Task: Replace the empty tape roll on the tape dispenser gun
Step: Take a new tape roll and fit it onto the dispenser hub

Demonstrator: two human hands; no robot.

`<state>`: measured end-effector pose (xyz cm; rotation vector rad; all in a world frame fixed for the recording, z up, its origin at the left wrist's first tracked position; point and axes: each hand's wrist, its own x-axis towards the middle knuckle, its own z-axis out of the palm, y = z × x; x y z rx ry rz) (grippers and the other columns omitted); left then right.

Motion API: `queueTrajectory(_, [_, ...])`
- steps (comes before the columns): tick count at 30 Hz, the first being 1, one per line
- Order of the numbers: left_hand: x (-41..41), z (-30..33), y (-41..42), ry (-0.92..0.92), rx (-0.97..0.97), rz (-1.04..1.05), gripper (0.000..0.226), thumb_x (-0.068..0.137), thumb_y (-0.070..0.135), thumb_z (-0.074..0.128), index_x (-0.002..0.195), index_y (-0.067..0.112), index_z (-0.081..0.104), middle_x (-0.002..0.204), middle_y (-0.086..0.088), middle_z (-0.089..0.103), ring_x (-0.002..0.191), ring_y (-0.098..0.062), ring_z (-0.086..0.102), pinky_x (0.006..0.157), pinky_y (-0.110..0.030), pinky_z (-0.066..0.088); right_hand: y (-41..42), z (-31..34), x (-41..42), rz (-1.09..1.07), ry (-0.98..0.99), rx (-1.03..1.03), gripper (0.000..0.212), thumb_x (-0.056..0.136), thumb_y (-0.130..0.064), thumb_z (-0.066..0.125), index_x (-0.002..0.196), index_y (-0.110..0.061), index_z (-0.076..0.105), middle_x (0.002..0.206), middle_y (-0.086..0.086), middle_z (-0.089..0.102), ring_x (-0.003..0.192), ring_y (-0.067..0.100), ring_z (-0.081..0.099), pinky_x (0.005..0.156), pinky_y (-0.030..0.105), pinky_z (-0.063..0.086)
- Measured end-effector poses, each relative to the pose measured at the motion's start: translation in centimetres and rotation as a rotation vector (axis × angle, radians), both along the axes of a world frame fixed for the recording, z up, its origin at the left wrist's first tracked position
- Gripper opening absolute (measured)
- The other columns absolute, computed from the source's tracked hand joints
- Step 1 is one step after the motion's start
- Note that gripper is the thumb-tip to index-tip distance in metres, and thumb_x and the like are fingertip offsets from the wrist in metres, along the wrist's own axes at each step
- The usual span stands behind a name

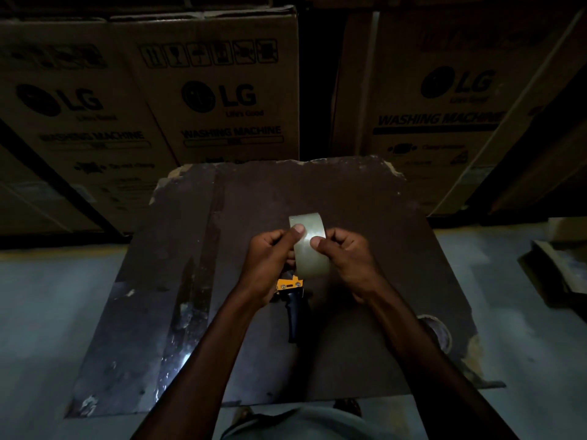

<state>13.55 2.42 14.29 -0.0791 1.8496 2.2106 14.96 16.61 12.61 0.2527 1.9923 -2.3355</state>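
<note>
Both hands hold a roll of pale clear tape (pixel 309 249) edge-up above the middle of a dark brown table (pixel 365 217). My left hand (pixel 270 258) grips the roll's left side, thumb pressed on its outer face. My right hand (pixel 344 255) grips the right side, thumb also on the face. Directly below the roll lies the tape dispenser gun (pixel 290 300), with a yellow body and a black handle pointing toward me; its front is hidden behind my left hand and the roll. A second roll or core (pixel 440 331) lies near the table's right edge, partly hidden by my right forearm.
Large cardboard washing-machine boxes (pixel 222 90) stand stacked right behind the table. Shiny tape strips (pixel 178 338) run along the table's left side. A flattened cardboard piece (pixel 559 268) lies on the grey floor at right. The scene is dim.
</note>
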Motion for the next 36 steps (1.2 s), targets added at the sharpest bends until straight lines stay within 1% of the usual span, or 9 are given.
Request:
queueTrajectory(9, [0.2,-0.7,-0.5,0.059,-0.042,-0.115,0.019,0.096,0.016,0.055,0.092,0.001,0.066,0.057,0.006,0.066,0.051,-0.003,0.060,0.048,-0.016,0.045,-0.3,0.3,-0.5,-0.082,0.005,0.070,0.040,0.073,-0.045,0.069,0.072,-0.006,0.064,0.071,0.014,0.057,0.066,0.023,0.049,0.062,0.036,0.037])
queueTrajectory(16, [-0.1,-1.0,-0.2,-0.015,-0.133,0.073,0.032,0.086,0.045,0.066,0.079,0.014,0.069,0.060,0.000,0.066,0.050,-0.015,0.060,0.047,-0.024,0.044,0.0,-0.8,-0.4,-0.057,0.045,0.188,0.032,0.092,-0.010,0.065,0.062,-0.015,0.055,0.053,-0.007,0.053,0.048,0.002,0.044,0.047,0.020,0.035])
queueTrajectory(18, [-0.1,-1.1,-0.3,-0.020,-0.130,0.082,0.032,0.082,0.046,0.070,0.092,0.016,0.070,0.076,-0.004,0.070,0.057,-0.016,0.064,0.051,-0.029,0.049,0.1,-0.7,-0.4,-0.044,0.056,0.215,0.031,0.090,-0.014,0.069,0.061,-0.013,0.056,0.049,-0.010,0.053,0.047,0.002,0.044,0.048,0.021,0.036])
queueTrajectory(21, [-0.2,-1.3,-0.7,0.027,-0.146,0.112,0.052,0.072,0.053,0.076,0.112,0.022,0.066,0.102,-0.004,0.072,0.085,-0.022,0.072,0.072,-0.044,0.060,0.4,-0.4,-0.1,-0.027,0.083,0.227,0.032,0.078,-0.029,0.071,0.067,-0.001,0.060,0.060,0.007,0.054,0.055,0.018,0.046,0.053,0.028,0.036])
queueTrajectory(25, [-0.1,-1.1,-0.8,0.151,-0.180,0.117,0.050,0.065,0.057,0.078,0.108,0.032,0.069,0.108,-0.004,0.069,0.095,-0.032,0.070,0.077,-0.059,0.057,0.6,-0.2,0.0,-0.022,0.097,0.246,0.032,0.075,-0.031,0.068,0.067,-0.001,0.061,0.060,0.007,0.054,0.056,0.019,0.046,0.051,0.027,0.036])
queueTrajectory(28, [-0.1,-1.0,-1.1,0.271,-0.249,0.128,0.041,0.068,0.054,0.079,0.102,0.032,0.072,0.105,0.016,0.063,0.096,-0.026,0.069,0.075,-0.057,0.058,0.8,0.1,-0.1,-0.014,0.127,0.252,0.041,0.074,-0.029,0.067,0.075,0.011,0.061,0.068,0.016,0.056,0.061,0.022,0.048,0.053,0.028,0.037])
queueTrajectory(30, [-0.1,-0.8,-1.3,0.337,-0.293,0.120,0.037,0.068,0.053,0.079,0.097,0.032,0.073,0.104,0.022,0.061,0.098,-0.022,0.068,0.075,-0.055,0.058,1.1,0.4,-0.1,0.005,0.134,0.285,0.025,0.076,-0.026,0.068,0.068,-0.002,0.063,0.065,0.011,0.058,0.059,0.019,0.050,0.053,0.026,0.038])
queueTrajectory(32, [-0.3,-0.7,-1.4,0.377,-0.311,0.110,0.036,0.066,0.052,0.081,0.091,0.028,0.072,0.103,0.019,0.062,0.096,-0.021,0.068,0.075,-0.053,0.059,1.3,0.7,-0.1,0.048,0.162,0.325,0.019,0.079,-0.023,0.070,0.064,-0.015,0.062,0.060,0.000,0.058,0.055,0.009,0.050,0.050,0.023,0.038])
queueTrajectory(36, [-0.2,-0.2,-1.6,0.298,-0.246,0.085,0.030,0.068,0.035,0.084,0.090,0.019,0.071,0.089,0.000,0.074,0.078,-0.014,0.072,0.063,-0.037,0.060,1.2,1.1,0.0,0.081,0.192,0.381,0.032,0.075,-0.030,0.067,0.071,0.002,0.064,0.065,0.008,0.059,0.059,0.012,0.050,0.052,0.025,0.038])
